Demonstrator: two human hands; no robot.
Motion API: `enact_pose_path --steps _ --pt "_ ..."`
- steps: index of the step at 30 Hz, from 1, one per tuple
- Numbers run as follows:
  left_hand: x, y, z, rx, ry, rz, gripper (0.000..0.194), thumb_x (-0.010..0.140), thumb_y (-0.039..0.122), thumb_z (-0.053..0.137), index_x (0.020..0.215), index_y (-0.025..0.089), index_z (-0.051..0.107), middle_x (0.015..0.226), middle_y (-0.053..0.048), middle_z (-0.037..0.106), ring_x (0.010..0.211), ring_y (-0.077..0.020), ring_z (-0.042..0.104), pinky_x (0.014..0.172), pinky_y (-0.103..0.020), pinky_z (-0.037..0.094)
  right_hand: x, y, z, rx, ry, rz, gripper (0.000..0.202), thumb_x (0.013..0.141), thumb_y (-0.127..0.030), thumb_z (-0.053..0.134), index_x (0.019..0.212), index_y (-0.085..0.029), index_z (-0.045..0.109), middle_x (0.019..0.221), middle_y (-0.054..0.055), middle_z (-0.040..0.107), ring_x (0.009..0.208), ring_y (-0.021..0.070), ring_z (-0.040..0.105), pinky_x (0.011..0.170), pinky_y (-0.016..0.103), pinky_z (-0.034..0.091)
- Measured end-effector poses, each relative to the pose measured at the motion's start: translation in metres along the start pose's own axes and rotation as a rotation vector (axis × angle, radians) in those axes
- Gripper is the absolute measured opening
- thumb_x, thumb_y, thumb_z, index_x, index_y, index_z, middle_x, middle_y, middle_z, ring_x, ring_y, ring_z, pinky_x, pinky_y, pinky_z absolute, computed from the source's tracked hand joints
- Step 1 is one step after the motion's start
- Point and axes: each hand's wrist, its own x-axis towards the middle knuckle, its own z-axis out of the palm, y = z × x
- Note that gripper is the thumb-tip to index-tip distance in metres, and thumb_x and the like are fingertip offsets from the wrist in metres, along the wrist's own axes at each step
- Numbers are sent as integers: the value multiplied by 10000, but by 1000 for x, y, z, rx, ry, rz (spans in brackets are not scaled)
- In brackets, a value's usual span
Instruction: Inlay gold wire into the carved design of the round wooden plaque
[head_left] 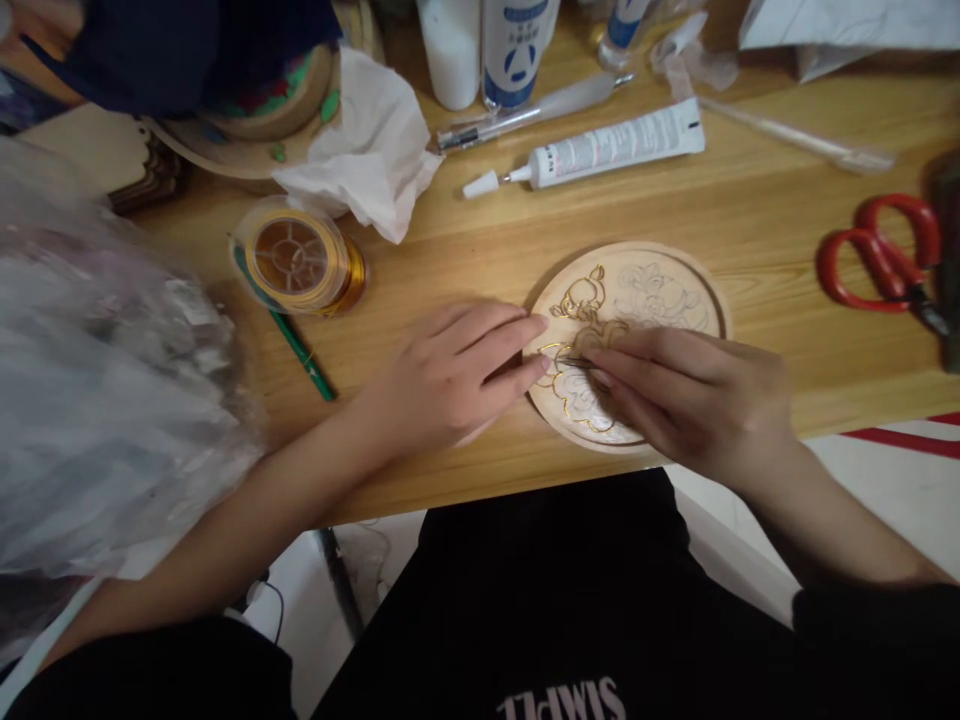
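A round wooden plate (562, 413) lies near the table's front edge, with a pencil drawing partly outlined in gold wire (583, 424). My left hand (461, 375) rests at the plate's left rim, fingers apart, two fingertips on its surface and nothing visible in its grasp. Over the right part of the plate, my right hand (690, 400) pinches thin metal tweezers (577, 363), whose tips point left to the wire outline. My right fingers hide part of the drawing. To the left stands a spool of gold wire (300, 258).
Behind the plate lie a white glue tube (619, 145), a craft pen (487, 130), a crumpled tissue (375, 150) and bottles (514, 50). Red scissors (877, 255) are at right. A green pencil (304, 355) lies beside the spool; a plastic bag (112, 380) fills the left.
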Motion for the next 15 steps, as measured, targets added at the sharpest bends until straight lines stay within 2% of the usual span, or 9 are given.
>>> enact_pose_path --steps 9,12,15 --pt "2 1 1 40 -3 -19 190 950 219 562 1095 185 681 1194 -60 700 1081 -209 661 930 -368 579 1 2 -1 1 -36 -15 254 861 -130 680 1091 -234 697 944 14 766 833 196 749 598 304 601" --pt "1 2 2 13 12 -37 180 949 213 563 1083 196 682 1196 -56 698 1084 -215 663 919 -379 584 3 3 -2 -42 -20 -65 228 850 -133 696 1060 -223 698 938 21 768 828 201 752 569 299 599" --pt "1 3 3 -49 20 -68 200 958 197 548 1122 186 661 1193 -62 694 1108 -215 655 942 -388 572 5 4 -3 -57 -33 -67 237 858 -141 688 1064 -257 692 947 9 771 831 202 754 577 304 608"
